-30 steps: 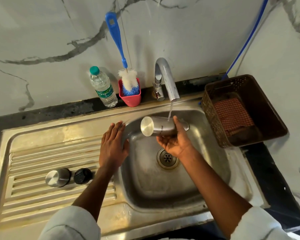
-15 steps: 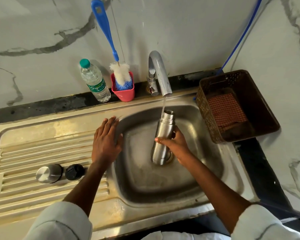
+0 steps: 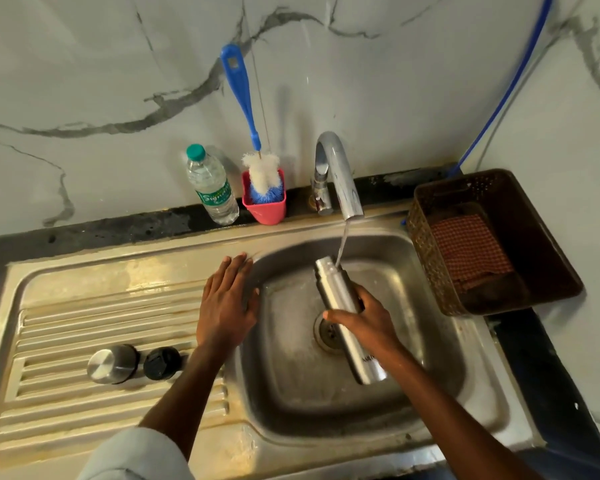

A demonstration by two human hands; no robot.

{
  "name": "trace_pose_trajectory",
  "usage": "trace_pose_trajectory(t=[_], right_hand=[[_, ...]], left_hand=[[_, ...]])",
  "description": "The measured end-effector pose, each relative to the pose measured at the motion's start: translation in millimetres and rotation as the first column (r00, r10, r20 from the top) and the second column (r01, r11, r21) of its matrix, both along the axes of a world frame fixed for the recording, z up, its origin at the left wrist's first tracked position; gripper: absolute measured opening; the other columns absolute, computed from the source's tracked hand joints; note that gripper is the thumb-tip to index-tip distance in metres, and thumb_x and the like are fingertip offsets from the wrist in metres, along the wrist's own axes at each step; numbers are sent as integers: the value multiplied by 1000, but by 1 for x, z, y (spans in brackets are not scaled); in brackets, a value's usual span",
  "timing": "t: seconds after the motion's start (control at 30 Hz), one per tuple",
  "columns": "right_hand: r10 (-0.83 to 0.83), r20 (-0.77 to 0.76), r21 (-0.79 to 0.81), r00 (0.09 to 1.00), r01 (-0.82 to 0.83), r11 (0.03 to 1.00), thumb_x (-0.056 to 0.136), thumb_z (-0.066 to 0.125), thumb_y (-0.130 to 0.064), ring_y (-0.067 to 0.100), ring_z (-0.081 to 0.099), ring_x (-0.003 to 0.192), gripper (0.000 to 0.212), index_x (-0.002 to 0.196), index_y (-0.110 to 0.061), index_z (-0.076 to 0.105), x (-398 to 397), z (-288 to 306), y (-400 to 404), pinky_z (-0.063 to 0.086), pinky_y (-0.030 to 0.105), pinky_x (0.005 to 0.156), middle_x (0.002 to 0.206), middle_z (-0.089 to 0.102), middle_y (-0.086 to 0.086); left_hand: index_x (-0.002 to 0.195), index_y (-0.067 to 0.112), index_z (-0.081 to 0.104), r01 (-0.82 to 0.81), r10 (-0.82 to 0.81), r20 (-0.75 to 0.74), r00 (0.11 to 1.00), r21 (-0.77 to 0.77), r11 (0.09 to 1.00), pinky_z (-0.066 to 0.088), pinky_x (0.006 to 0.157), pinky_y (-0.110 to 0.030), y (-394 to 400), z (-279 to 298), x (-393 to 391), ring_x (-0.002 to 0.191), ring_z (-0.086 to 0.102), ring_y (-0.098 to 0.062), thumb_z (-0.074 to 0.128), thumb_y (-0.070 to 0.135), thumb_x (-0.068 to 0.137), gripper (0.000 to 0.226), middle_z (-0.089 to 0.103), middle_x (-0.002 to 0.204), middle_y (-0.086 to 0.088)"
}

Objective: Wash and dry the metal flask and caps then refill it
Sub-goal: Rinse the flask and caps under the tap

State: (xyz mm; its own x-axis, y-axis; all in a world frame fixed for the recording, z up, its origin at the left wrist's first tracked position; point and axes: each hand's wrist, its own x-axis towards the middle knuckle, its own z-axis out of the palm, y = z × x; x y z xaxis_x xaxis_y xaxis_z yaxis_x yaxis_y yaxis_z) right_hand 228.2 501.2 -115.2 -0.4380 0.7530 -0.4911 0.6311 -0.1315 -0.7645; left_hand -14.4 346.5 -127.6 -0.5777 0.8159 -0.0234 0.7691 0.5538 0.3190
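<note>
Writing first: plastic water bottle (image 3: 212, 185) is showing a green label with white script, reading roughly "Signature", not fully legible. Metal flask (image 3: 347, 317) is carrying dark print near its base, only "MI.." or so visible, rest hidden by the wrist, cannot read it.

Right hand (image 3: 368, 320) is gripping the flask around its middle, fingers and thumb curled round the body, holding it over the sink basin (image 3: 291, 375), above the drain (image 3: 326, 332). Flask is tilting, open neck pointing up and away toward the tap (image 3: 340, 174), base toward the person. Water stream (image 3: 342, 242) is running from the spout and hitting the flask's mouth.

Left hand (image 3: 226, 303) is lying flat, fingers straight and together, palm resting on the sink's left rim where drainboard (image 3: 84, 323) is meeting basin. Holding nothing.

Two caps are sitting on the drainboard ridges, just beside each other: steel cap (image 3: 111, 363) on the left, black inner cap (image 3: 161, 363) on the right, near the left forearm.

Behind the sink: blue-handled bottle brush (image 3: 253, 140) is standing in a pink cup (image 3: 265, 209), just right of the water bottle. Brown plastic basket (image 3: 499, 188) is sitting right of the basin with a red checked cloth (image 3: 465, 247) inside. Blue hose (image 3: 506, 91) is running up the marble wall.
</note>
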Motion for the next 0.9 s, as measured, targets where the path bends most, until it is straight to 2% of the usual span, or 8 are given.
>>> trace_pose_trajectory(t=[0.17,0.37,0.47,0.53,0.63,0.77,0.83,0.9], right_hand=[[-59,10,47,998,58,997,63,87,-54,7,68,94,73,129,-47,56,12,0,11,57,34,84,106,71,-19],[59,-35,4,998,-59,998,62,92,-43,4,68,95,79,132,-44,57,5,10,15,57,26,80,109,70,-18],[-171,-189,-91,967,157,983,66,93,-26,12,72,98,65,124,-34,63,2,9,16,61,32,82,107,75,-11],[-409,-347,-366,844,280,887,74,88,-14,26,71,108,57,124,-30,64,-11,10,21,61,43,86,113,75,0],[-646,-413,-720,642,204,664,83,80,-21,37,61,121,59,137,-26,58,-37,14,28,53,62,97,131,66,14],[-838,-335,-906,430,98,412,89,73,-43,41,60,125,63,139,-9,56,-62,24,26,54,56,98,138,60,24],[-909,-299,-948,289,21,318,89,71,-49,40,62,120,73,144,-5,52,-67,26,25,60,51,88,142,57,25],[-960,-233,-972,156,-35,231,90,69,-50,38,66,110,72,143,-3,54,-70,25,25,63,47,77,135,62,27]], left_hand=[[165,26,30,29,-29,4,1000,3,1000,26,128,-51,-1,-3,-6,162,16,-22,52,42,103,68,25,173,4],[165,26,29,25,-25,2,1000,4,1000,23,129,-51,-2,-4,-4,162,15,-21,56,41,103,70,24,174,5],[165,26,28,24,-24,4,1000,3,1000,23,129,-51,-1,-3,-4,162,15,-21,57,40,103,70,25,174,4],[165,26,29,25,-25,1,1000,3,1000,23,129,-51,-2,-4,-4,162,16,-22,58,40,102,71,24,174,4],[166,26,27,27,-27,3,1000,-11,1000,21,130,-50,-2,-4,-4,162,13,-21,57,41,102,72,22,174,4],[166,26,25,24,-24,1,1000,-11,1000,19,131,-49,-2,-3,-4,163,11,-20,55,44,103,72,20,175,5],[166,25,26,26,-26,0,1000,-9,1000,20,131,-49,-3,-4,-5,163,11,-20,57,43,102,73,20,175,5],[166,24,28,29,-29,0,1000,-1,1000,21,130,-49,-3,-4,-5,163,13,-20,59,41,102,74,22,174,4]])
